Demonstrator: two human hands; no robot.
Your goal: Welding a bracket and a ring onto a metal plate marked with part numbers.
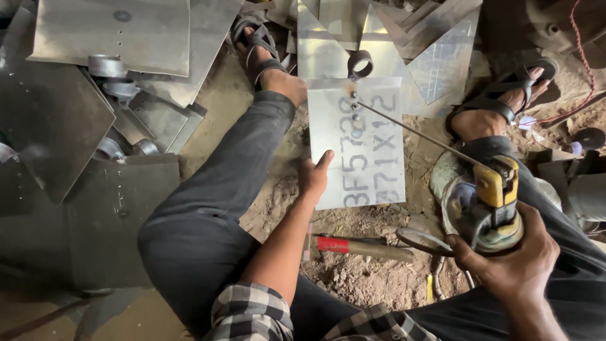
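Note:
A rectangular metal plate point(372, 120) with hand-written marks lies on the dirt between my legs. My left hand point(314, 177) rests on its left edge, fingers pressing it down. My right hand point(514, 262) grips a yellow welding electrode holder point(495, 189). A thin welding rod point(410, 131) runs from the holder up to the plate's top edge. Its tip touches near a short metal ring point(360, 64) standing at that edge.
Large steel sheets point(113, 31) and small metal rings point(106, 65) are piled at the left. Triangular offcuts point(442, 57) lie beyond the plate. A hammer with a red band point(360, 246) lies on the dirt below the plate. My sandalled feet point(265, 57) flank the work.

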